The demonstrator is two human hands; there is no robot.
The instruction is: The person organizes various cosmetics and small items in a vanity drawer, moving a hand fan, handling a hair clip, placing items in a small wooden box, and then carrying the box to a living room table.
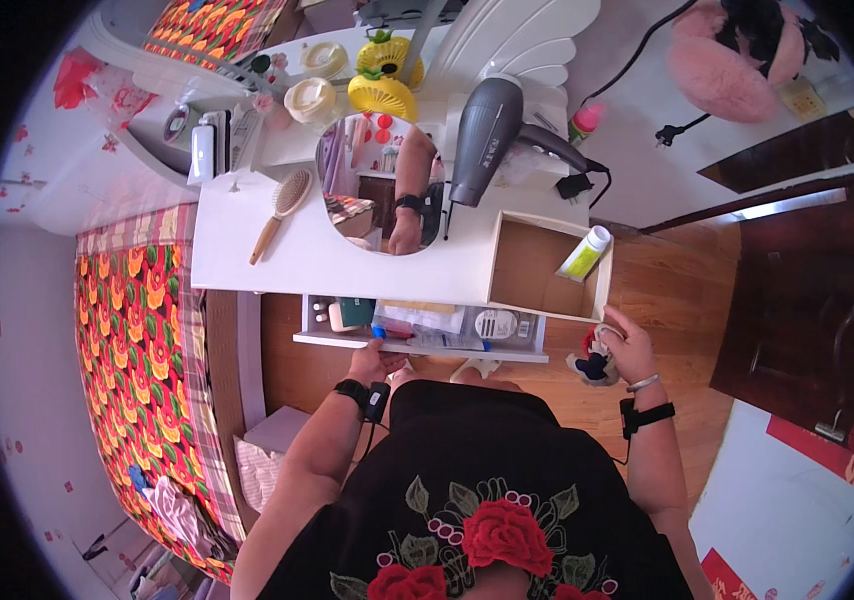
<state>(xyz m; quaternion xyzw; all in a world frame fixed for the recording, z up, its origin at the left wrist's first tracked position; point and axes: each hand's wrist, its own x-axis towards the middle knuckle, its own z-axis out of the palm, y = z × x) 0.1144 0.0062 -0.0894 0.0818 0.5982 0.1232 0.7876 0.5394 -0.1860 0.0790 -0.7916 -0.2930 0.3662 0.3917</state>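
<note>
My left hand (373,364) is at the front panel of a pulled-out drawer (517,355), thumb over its top edge and fingers below. Inside the drawer lie a round white container (496,324), a dark green box (356,312) and clear plastic packets (419,319). A bunch of cloth hair ties (593,366), beige, navy and red, hangs from my right hand (631,351). The fingertips of that hand are by the near right corner of a shallow open box (547,309), which juts past the tabletop's front edge. In the box a white and yellow-green tube (584,253) leans on the right wall.
On the white dressing table (247,277) lie a wooden hairbrush (281,214), a round mirror (367,187) and a grey hair dryer (488,139). Yellow ornaments (382,97) stand behind. A flower-patterned bed (142,322) is at left, a dark door (809,315) at right.
</note>
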